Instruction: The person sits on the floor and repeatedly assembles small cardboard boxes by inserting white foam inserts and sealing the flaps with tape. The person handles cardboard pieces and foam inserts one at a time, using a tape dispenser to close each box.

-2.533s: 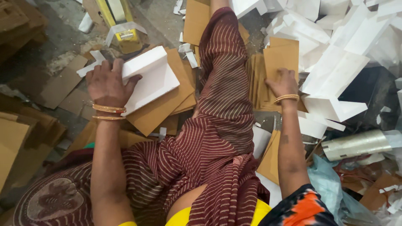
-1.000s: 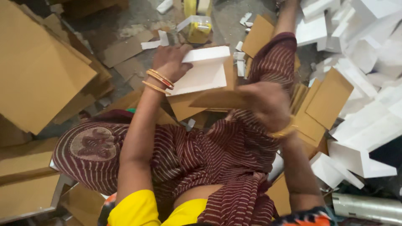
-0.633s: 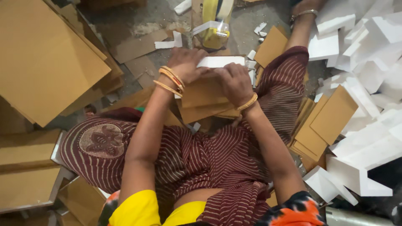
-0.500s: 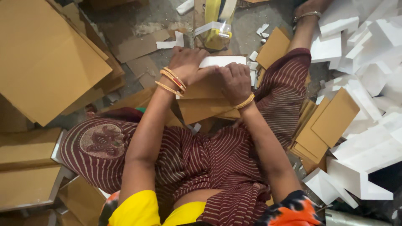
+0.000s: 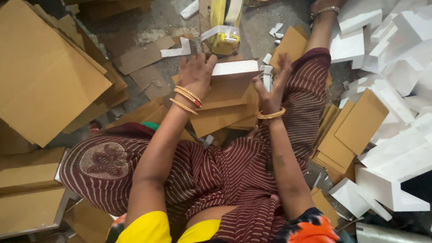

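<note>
left hand [image 5: 194,74] grips the half-folded brown-and-white box blank [image 5: 229,83] over the lap, fingers clamped; right hand [image 5: 270,87] presses its right edge, fingers apart. folding looks unfinished; white folded pieces [image 5: 396,54] lie right.

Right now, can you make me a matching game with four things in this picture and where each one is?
Things:
1. white folded card
2. yellow tape dispenser
3. big brown cardboard sheet
4. pile of white folded pieces

Places:
A. far left of the picture
B. between the left hand and the right hand
C. right side of the picture
D. top middle, beyond the hands

Pairs: 1-B, 2-D, 3-A, 4-C
</note>
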